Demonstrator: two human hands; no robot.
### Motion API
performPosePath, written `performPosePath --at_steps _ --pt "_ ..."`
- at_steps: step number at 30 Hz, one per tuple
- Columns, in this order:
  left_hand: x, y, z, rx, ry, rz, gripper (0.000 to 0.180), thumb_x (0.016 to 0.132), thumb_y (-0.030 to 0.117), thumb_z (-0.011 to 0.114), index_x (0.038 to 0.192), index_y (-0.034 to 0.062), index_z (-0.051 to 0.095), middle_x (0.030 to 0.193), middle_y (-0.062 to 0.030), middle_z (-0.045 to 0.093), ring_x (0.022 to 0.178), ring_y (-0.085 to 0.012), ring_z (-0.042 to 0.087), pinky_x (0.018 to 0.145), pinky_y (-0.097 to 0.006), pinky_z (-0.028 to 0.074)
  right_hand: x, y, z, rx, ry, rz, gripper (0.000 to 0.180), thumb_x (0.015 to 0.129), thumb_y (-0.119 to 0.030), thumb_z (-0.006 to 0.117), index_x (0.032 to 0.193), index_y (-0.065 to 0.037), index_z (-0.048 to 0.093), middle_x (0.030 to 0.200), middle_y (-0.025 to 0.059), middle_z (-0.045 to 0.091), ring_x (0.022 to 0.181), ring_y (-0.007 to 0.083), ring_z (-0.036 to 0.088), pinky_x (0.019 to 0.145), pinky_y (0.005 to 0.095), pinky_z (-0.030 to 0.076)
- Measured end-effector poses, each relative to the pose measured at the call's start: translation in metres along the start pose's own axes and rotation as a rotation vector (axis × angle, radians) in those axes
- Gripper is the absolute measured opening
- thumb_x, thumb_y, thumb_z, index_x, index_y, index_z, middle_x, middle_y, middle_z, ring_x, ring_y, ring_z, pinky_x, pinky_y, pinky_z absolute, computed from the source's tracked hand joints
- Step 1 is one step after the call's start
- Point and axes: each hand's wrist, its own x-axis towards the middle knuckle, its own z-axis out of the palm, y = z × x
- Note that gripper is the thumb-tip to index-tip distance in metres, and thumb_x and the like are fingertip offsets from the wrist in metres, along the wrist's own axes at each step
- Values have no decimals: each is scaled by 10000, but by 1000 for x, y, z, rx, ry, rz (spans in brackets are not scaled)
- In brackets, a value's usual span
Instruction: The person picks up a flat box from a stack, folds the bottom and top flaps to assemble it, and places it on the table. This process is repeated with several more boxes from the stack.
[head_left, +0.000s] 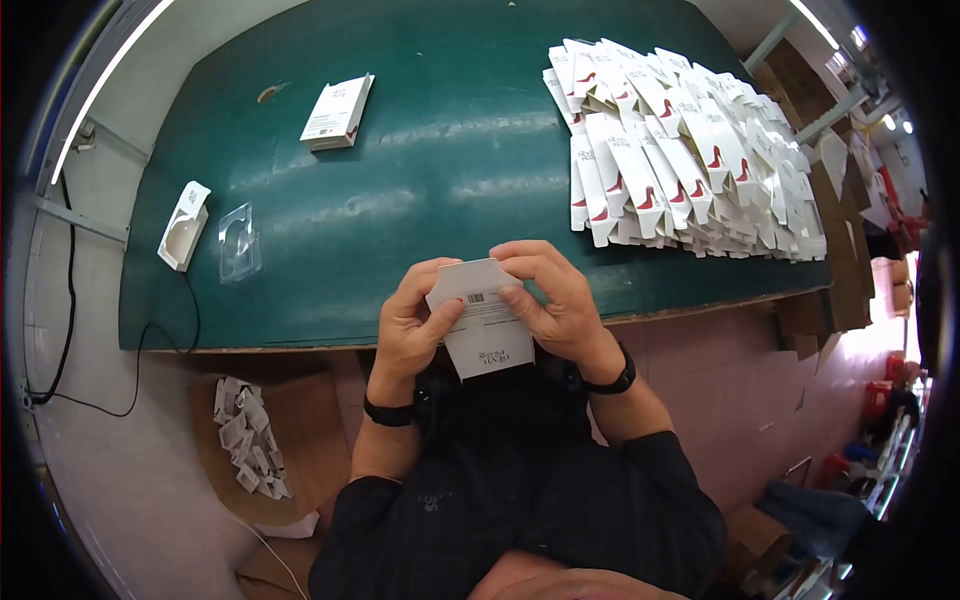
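Observation:
Between my two hands, just over the table's near edge, is a small white cardboard box point(488, 340) with dark print on its face. My left hand point(412, 318) grips its left side, thumb on the face. On the opposite side my right hand point(552, 300) pinches the upper corner, its thumb on the printed face and fingers behind. A flap stands up at the box's far end. Whether anything is inside cannot be seen.
A large heap of white cartons with red shoe pictures point(680, 150) covers the table's right. A white box point(338, 112), an open carton point(184, 228) and a clear plastic tray point(239, 243) lie left. Below, a cardboard box point(318, 425) holds white pieces. A black cable point(137, 375) hangs nearby.

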Motion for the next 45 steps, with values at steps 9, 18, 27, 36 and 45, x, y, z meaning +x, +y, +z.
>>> performPosePath --at_steps 9,18,27,36,45 --pt "-2 2 -4 -85 -18 -46 318 981 60 694 1290 17 630 1335 -116 606 1212 -190 583 1019 -321 479 2 -1 8 -52 34 -43 392 974 -139 713 1334 -18 616 1237 170 676 1091 298 676 927 365 546" --pt "-2 3 5 -174 45 -44 372 989 104 706 1330 32 574 1356 -103 576 1225 -176 566 1023 -322 483 3 -3 8 -162 -7 11 430 903 -182 790 1274 -10 657 1252 179 668 1116 321 670 937 381 547" --pt "-1 -7 -3 31 4 63 365 931 91 772 1260 60 617 1364 -120 547 1196 -177 576 995 -321 497 0 -1 9 -125 -2 30 335 895 -175 799 1173 -23 692 1253 172 664 1119 318 668 922 383 551" --pt "-1 -4 -3 -11 17 -4 335 855 46 833 1145 63 665 1324 -104 558 1154 -174 590 937 -307 517 -3 0 8 -84 -25 29 283 906 -164 786 1135 -30 690 1244 165 668 1108 311 673 906 377 554" --pt "-2 -5 -5 49 -21 -5 299 837 55 851 1081 60 679 1305 -111 577 1140 -177 592 936 -307 512 -4 0 6 -64 -66 46 236 906 -148 781 1076 -24 675 1237 174 668 1097 318 676 897 385 558"
